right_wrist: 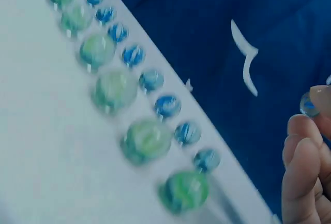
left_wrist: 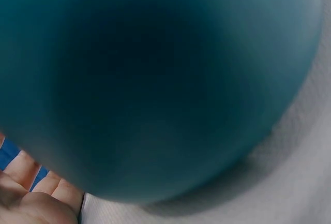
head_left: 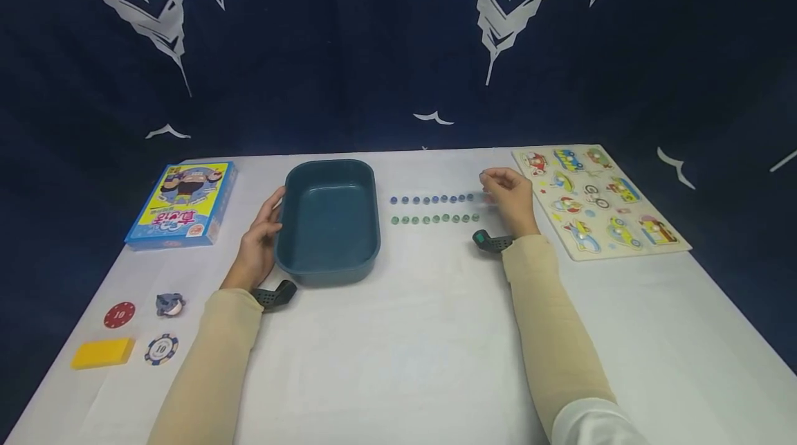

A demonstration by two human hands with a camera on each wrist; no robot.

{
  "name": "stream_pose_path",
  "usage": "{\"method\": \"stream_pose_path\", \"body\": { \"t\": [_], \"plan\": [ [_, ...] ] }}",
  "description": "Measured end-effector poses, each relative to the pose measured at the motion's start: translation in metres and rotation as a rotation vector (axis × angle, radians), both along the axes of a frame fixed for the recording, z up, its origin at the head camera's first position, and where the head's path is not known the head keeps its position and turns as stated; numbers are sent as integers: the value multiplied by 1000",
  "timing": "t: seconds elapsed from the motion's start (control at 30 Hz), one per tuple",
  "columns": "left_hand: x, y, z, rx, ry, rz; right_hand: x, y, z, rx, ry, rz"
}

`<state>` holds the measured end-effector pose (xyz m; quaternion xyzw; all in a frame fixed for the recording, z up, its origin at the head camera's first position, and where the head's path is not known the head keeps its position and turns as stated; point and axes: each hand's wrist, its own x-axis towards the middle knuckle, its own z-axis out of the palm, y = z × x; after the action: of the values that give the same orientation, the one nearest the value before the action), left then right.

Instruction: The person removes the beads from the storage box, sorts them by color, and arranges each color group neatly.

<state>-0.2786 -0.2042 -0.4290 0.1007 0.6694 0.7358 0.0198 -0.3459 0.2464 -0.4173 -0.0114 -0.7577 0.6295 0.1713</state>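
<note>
My left hand [head_left: 257, 244] rests against the left wall of a dark teal basin [head_left: 326, 223], its fingers along the outside; in the left wrist view the basin [left_wrist: 155, 105] fills most of the picture. A blue marble [right_wrist: 309, 104] is pinched between the thumb and fingertips of my right hand [head_left: 512, 197], raised near the right end of two marble rows. The farther row is of blue marbles [head_left: 436, 200], the nearer one of green marbles [head_left: 436, 219], several in each.
A wooden picture puzzle board [head_left: 604, 199] lies right of my right hand. At the left are a blue-and-yellow game box [head_left: 180, 203], a red chip [head_left: 120, 315], a white-and-blue chip [head_left: 161, 349], a small shark figure [head_left: 169, 304] and a yellow block [head_left: 102, 353].
</note>
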Motion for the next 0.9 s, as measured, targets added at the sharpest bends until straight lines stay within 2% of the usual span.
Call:
{"method": "stream_pose_path", "body": {
  "t": [0.13,0.27,0.67,0.9],
  "plan": [
    [1,0,1,-12,-7,11,-1,5,-12,20,-39,-10],
    [1,1,1,-31,-6,27,-2,6,-18,75,-60,-23],
    [1,1,2,-27,-19,15,-1,3,-20,370,-181,-91],
    [1,0,2,-16,-10,8,0,4,-18,399,-203,-70]
  ]
}}
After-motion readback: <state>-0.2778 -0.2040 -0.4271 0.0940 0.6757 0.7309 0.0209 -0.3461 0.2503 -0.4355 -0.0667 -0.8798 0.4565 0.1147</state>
